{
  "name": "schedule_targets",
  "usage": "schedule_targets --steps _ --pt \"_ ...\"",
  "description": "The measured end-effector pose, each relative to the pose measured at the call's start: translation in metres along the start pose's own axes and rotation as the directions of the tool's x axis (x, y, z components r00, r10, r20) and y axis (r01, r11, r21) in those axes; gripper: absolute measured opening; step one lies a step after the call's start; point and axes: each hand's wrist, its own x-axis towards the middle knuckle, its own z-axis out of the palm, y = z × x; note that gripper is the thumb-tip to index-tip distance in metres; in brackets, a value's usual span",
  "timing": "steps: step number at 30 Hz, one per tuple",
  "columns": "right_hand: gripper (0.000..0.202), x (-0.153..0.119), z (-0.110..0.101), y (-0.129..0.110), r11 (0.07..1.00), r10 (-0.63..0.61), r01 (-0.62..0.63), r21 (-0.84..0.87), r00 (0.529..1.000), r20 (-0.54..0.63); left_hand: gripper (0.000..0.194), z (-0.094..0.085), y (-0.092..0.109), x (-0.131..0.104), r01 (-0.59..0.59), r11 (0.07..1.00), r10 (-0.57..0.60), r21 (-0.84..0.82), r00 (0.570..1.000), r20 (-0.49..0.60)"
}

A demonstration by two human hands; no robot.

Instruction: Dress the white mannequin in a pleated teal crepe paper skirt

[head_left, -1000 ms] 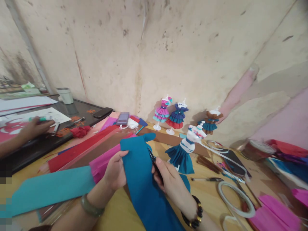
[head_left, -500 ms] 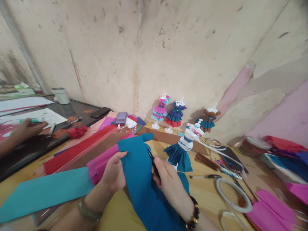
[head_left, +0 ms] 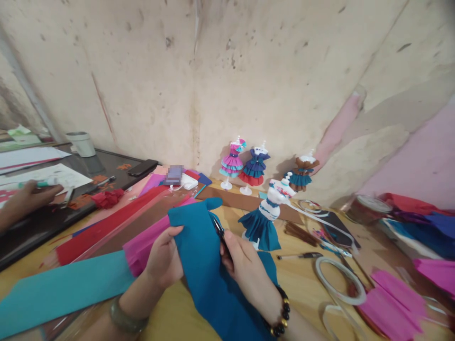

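Note:
A long sheet of teal paper (head_left: 199,251) hangs between my two hands. My left hand (head_left: 165,258) pinches its left edge near the top, with the thumb on the front. My right hand (head_left: 245,265) is closed round black scissors (head_left: 218,228), whose blades lie at the sheet's upper right edge, beside a narrow strip that sticks out to the right. The scissors' handles are mostly hidden in my fingers. Just beyond my right hand stands a small white mannequin (head_left: 273,203) with a teal pleated skirt (head_left: 261,229).
Three dressed mannequins (head_left: 256,166) stand by the wall. A pen (head_left: 300,255), a tape roll (head_left: 322,279) and pink paper (head_left: 391,303) lie right; turquoise paper (head_left: 71,282) and a red strip (head_left: 106,227) lie left. Another person's hand (head_left: 35,196) holds a pen over drawings at far left.
The view has shifted slightly, so most things sit a little further left. My hands keep their hold on the sheet and scissors; the blades look a little more closed.

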Motion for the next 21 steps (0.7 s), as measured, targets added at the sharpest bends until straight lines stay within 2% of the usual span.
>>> schedule_targets --steps 3,10,21 --pt "0.053 -0.0002 -0.0012 0.0006 1.000 -0.006 0.007 -0.008 1.000 0.011 0.039 -0.0019 0.0001 -0.0003 -0.011 1.000 0.012 0.011 0.999 -0.030" --pt "0.055 -0.0010 -0.0011 0.0020 1.000 -0.007 0.007 -0.015 1.000 -0.005 0.042 -0.0054 -0.0003 -0.0011 0.036 0.999 -0.036 -0.004 0.999 0.010" --pt "0.052 0.0017 -0.0029 0.0033 0.999 -0.026 0.026 -0.027 1.000 0.007 0.041 -0.0024 -0.0011 0.0006 -0.014 0.999 0.018 0.045 0.995 -0.094"
